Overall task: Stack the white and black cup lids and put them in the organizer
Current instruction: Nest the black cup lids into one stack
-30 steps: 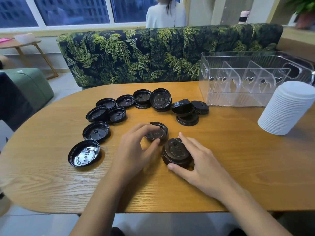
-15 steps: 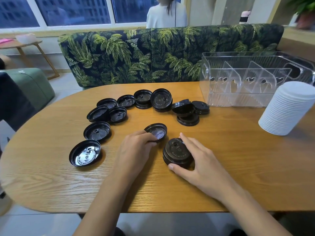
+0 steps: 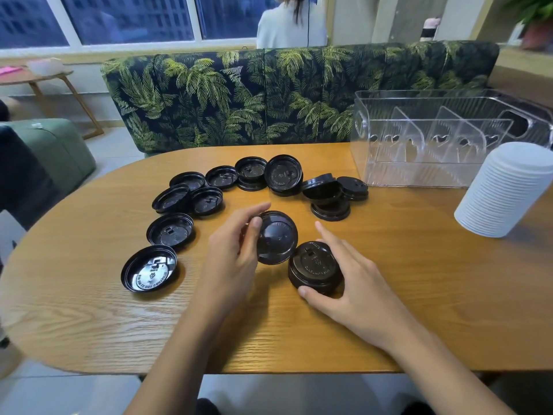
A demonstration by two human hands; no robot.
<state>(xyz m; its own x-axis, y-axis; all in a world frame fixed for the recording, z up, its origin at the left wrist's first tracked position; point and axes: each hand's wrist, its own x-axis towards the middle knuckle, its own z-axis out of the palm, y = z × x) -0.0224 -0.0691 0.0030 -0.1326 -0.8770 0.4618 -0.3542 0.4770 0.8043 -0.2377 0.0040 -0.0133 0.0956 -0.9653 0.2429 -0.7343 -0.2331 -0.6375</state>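
My left hand (image 3: 230,259) hovers just above the oval wooden table (image 3: 434,295). Its thumb and fingertips pinch a single black plastic cup lid (image 3: 276,239) by the rim. That lid is tilted up on edge and slightly blurred, so I cannot tell which face is turned to me.

Just to its right, my right hand (image 3: 353,283) rests on the table. The thumb presses the near side of a short stack of black cup lids (image 3: 314,266) and the fingers curve round its right side, with the index finger stretched toward the far edge. The stack sits top side up, near the middle of the table and a little toward the near edge. My hands are apart, with the pinched lid between them. Its lower rim is right beside the stack, though I cannot tell whether they touch.

Beyond my hands, loose black lids (image 3: 170,232) lie in an arc from the left edge round toward the far edge, most with the open side up and a few overlapping.

At the right edge stands a tall leaning stack of white cup lids (image 3: 505,190). Behind it, at the far right corner, sits a clear plastic organizer (image 3: 389,175) with slanted dividers and heart-shaped cutouts.

Past the far edge is a sofa with a palm-leaf print (image 3: 269,94).
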